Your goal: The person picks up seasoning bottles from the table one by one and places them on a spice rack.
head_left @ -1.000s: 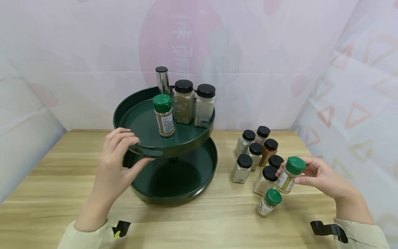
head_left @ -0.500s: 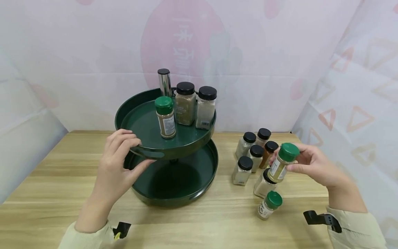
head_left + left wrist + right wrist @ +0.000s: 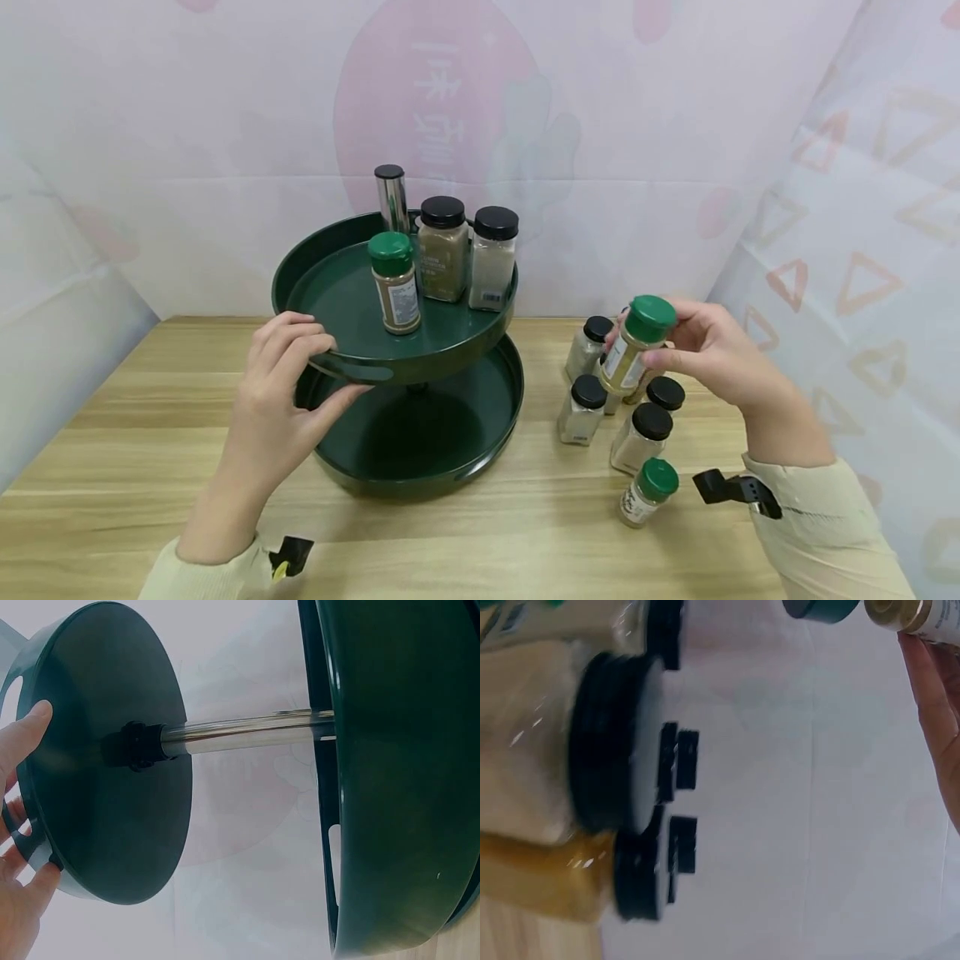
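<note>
A dark green two-tier rack (image 3: 356, 275) stands on the table, its round trays joined by a metal post (image 3: 247, 733). My left hand (image 3: 273, 404) grips the upper tray's front rim, fingers over the edge and thumb underneath. My right hand (image 3: 716, 354) holds a green-capped spice jar (image 3: 628, 354), slightly tilted, above the jars at the right. In the right wrist view only the bottom of this held jar (image 3: 904, 611) shows, at the top edge. On the upper tray stand a green-capped spice jar (image 3: 397, 296), two black-capped jars (image 3: 444, 258) and a slim silver cylinder (image 3: 392, 200).
Several black-capped jars (image 3: 581, 412) cluster on the right of the wooden table (image 3: 495, 542), partly hidden behind the held jar and hand. A small green-capped jar (image 3: 641, 498) stands at the cluster's front. The lower tray (image 3: 420, 437) sits beneath the upper one.
My right hand has carried the green-capped spice jar up and to the left, from the cluster's right side to above its middle. The left hand keeps its grip on the tray rim.
</note>
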A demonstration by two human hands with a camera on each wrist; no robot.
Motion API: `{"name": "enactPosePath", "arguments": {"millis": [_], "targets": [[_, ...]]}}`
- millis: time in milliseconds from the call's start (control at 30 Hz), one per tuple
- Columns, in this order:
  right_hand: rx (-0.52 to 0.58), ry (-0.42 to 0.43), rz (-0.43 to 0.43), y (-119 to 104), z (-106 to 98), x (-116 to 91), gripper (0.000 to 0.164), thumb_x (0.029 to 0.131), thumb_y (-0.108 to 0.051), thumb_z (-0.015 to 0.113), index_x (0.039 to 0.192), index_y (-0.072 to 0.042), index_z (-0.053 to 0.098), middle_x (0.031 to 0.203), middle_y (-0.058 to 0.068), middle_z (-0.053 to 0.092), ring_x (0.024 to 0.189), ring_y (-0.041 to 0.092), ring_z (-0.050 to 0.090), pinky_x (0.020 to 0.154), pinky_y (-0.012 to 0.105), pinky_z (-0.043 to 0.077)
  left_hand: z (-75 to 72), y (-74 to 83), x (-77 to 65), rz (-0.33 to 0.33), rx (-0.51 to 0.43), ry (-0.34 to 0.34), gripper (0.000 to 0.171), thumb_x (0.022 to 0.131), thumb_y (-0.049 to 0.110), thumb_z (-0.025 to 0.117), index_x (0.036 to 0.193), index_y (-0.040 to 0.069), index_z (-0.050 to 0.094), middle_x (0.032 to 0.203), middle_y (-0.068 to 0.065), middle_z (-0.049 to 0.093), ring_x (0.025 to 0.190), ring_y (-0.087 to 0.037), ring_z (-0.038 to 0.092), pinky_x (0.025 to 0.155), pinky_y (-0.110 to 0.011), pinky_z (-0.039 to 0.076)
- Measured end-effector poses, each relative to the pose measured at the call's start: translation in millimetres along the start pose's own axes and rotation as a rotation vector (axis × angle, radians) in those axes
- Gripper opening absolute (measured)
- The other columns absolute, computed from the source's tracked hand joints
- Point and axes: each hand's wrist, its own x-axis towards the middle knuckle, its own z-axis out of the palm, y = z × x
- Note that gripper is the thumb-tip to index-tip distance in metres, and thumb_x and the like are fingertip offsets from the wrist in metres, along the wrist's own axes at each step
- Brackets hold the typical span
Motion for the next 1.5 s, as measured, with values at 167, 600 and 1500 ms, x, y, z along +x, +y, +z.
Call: {"name": "enactPosePath", "arguments": {"millis": [167,600,1500], "targets": [[-0.013,0.023,0.031,-11.7,8.8,20.2,0.04,0.09,0.015,0.057,0.127,0.002,0.06,0.119,0.004,0.072,0.11,0.016,0.068,0.085,0.028,0.057,-0.4,0.0,0.0,0.003,0.002,0.001,0.062,0.089,0.056,0.063,0.1,-0.005,0.064,0.11,-0.025,0.062,0.114,-0.041,0.048,0.115,-0.021,0.029],[0.008,0.121,0.001,-28.8,32.8,68.7,0.037,0.089,0.013,0.062,0.124,0.002,0.062,0.112,0.002,0.074,0.106,0.018,0.07,0.093,0.029,0.055,-0.6,0.6,1.4,-0.005,-0.004,0.003,0.062,0.09,0.056,0.063,0.1,-0.005,0.064,0.11,-0.025,0.062,0.115,-0.041,0.048,0.114,-0.021,0.03],[-0.053,0.249,0.145,-36.2,95.4,128.0,0.039,0.091,-0.002,0.069,0.129,-0.002,0.059,0.116,0.016,0.069,0.097,0.022,0.07,0.094,0.037,0.056,0.5,-0.1,1.1,0.005,-0.004,0.007,0.061,0.089,0.055,0.064,0.1,-0.005,0.064,0.11,-0.025,0.063,0.114,-0.041,0.049,0.114,-0.021,0.03]]}}
